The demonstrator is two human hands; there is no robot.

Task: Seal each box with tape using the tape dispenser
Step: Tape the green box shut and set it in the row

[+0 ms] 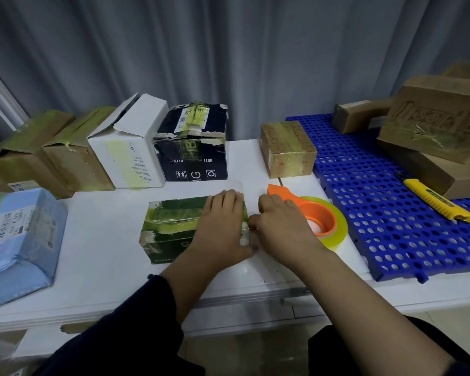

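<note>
Pressing open-palmed atop the seemingly light, stiff green box (171,226), the left hand (223,226) steadied it; beside the box, the right hand (280,226) gripped the tape dispenser (320,215).

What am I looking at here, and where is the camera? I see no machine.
There is no machine: a person works with bare hands, filmed by one camera worn on the head, looking down. The left hand presses flat on a dark green cardboard box on the white table. The right hand grips an orange tape dispenser with clear yellowish tape at the box's right end. More taped boxes stand behind; a yellow utility knife lies on a blue perforated plastic mat.
</note>
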